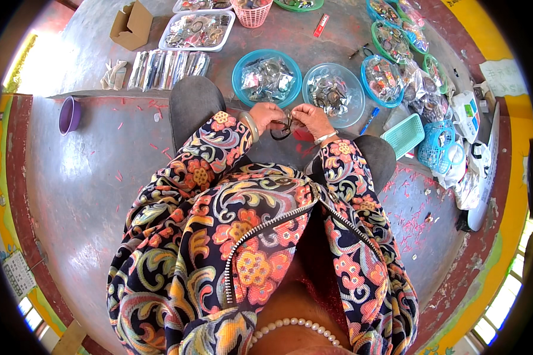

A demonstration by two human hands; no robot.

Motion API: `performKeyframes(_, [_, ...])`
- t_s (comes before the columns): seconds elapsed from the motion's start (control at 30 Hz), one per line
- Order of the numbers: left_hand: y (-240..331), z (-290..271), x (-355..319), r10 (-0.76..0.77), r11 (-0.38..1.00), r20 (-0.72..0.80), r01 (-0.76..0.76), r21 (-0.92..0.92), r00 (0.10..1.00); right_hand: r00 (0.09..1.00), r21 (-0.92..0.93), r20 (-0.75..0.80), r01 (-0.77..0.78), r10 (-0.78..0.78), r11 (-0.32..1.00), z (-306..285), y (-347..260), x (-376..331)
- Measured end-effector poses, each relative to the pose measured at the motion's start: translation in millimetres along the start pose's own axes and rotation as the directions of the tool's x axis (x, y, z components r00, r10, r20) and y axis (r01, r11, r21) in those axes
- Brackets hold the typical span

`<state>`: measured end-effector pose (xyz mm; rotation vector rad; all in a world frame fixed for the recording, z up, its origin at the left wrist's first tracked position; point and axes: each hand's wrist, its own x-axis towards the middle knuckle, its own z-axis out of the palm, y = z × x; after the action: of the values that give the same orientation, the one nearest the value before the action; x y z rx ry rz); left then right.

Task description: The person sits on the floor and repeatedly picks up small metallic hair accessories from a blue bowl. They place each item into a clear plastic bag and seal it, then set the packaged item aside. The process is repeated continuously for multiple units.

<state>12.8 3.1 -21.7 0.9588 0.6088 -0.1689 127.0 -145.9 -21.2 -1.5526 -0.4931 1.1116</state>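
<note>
My left hand (265, 113) and my right hand (310, 118) meet between my knees, both pinching a small dark looped piece with cord (283, 126). Each wrist wears a pale bangle. Just beyond the hands stand two round bowls: a blue bowl (266, 78) and a clear bluish bowl (334, 93), both filled with small bagged metal pieces. My patterned floral jacket sleeves fill the lower middle of the view.
More bowls of bagged parts (382, 79), a teal basket (404, 135), a blue basket (437, 145), a white tray (198, 31), a pink basket (251, 13), a cardboard box (131, 25), a row of clear packets (168, 63) and a purple cup (69, 115) lie around on the grey floor.
</note>
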Motion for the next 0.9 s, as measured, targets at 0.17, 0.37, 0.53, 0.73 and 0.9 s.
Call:
performKeyframes(0.17, [1,1,-2,-0.002,1.0,0.042,0.001,0.017,0.999,0.998,0.031,0.037,0.051,-0.052,0.998,1,-6,-5])
performKeyframes(0.37, [4,0,-6,-0.031,0.996,0.035,0.028,0.087,0.999,0.987,0.0,0.031,0.16,-0.16,0.987,4,-4,-3])
performKeyframes(0.53, [1,-1,-3,-0.05,0.998,0.081,0.048,0.027,0.996,0.982,-0.091,0.012,0.187,-0.187,0.978,4,-4,-3])
performKeyframes(0.73, [3,1,-2,0.081,0.992,0.026,-0.078,-0.103,0.996,0.992,0.06,-0.074,0.103,-0.099,0.993,-3,0,0])
performKeyframes(0.9, [10,1,-3,0.16,0.969,0.035,-0.15,-0.196,0.986,0.996,0.175,-0.082,0.05,-0.036,0.983,1,-12,-5])
